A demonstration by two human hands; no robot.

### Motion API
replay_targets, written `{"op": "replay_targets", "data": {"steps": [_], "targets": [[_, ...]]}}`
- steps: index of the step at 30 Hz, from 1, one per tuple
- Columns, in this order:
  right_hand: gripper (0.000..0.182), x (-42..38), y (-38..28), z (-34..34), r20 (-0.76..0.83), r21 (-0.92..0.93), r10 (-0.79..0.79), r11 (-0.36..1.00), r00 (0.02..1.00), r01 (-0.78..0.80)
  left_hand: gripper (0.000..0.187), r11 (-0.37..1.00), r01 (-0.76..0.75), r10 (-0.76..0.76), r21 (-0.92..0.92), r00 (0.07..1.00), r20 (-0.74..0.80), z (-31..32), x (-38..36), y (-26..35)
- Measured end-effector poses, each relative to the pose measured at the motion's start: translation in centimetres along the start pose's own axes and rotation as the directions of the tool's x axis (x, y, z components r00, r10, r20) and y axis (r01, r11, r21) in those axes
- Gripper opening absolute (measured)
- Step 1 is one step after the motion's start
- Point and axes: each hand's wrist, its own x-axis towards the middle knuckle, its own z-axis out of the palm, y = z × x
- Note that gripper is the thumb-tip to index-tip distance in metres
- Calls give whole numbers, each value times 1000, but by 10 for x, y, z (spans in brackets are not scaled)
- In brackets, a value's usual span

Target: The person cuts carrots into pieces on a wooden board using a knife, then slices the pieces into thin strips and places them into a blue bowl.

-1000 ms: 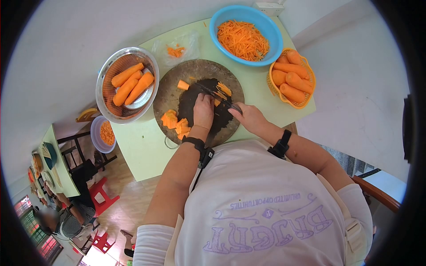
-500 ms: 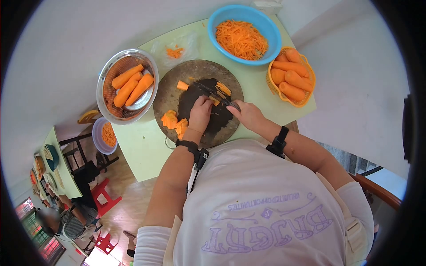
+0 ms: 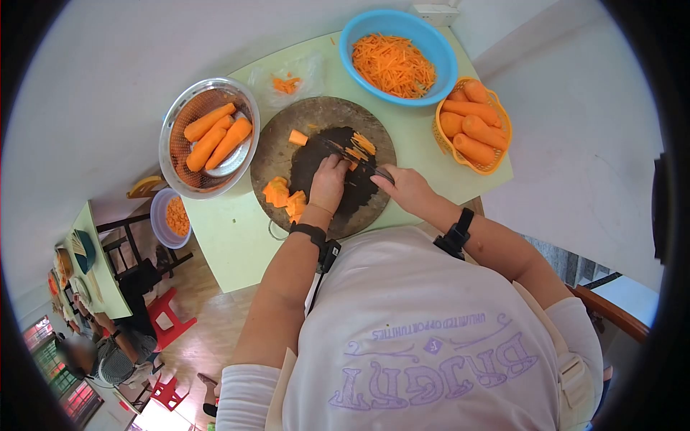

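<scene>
My right hand is closed around the black handle of a knife, whose blade lies low over the round chopping board. Curled fingers of my left hand press a carrot piece, mostly hidden beneath them, against the board beside the blade. Thin carrot strips lie just beyond the knife. A carrot chunk rests farther left, and a pile of carrot slices sits near the board's left edge, with more carrot slices by my left wrist.
Around the board on the pale green table stand a metal colander with whole carrots, a blue basin of shredded carrot and a yellow basket of carrots. A plastic bag lies behind. Another person sits at lower left.
The knife has shifted slightly, its blade now lower and closer to my left fingers. Both hands stay almost in place; the view has moved a little.
</scene>
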Motion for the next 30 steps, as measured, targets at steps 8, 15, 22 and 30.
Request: {"op": "replay_targets", "data": {"steps": [8,15,22,30], "targets": [[42,-3,-3,3,-26,-65,-11,998,1000,9,22,1000,26,-27,-16,999,-25,-1,0,3],[43,-2,-8,1,-19,-68,17,997,1000,-19,23,999,46,-46,-4,999,5,0,1,4],[44,7,-2,7,-23,-79,-3,997,1000,1,16,999,45,-45,-13,999,-30,0,3,4],[44,11,3,6,-8,-22,-1,1000,1000,1,16,998,35,-38,-44,998,-53,1,1,4]]}}
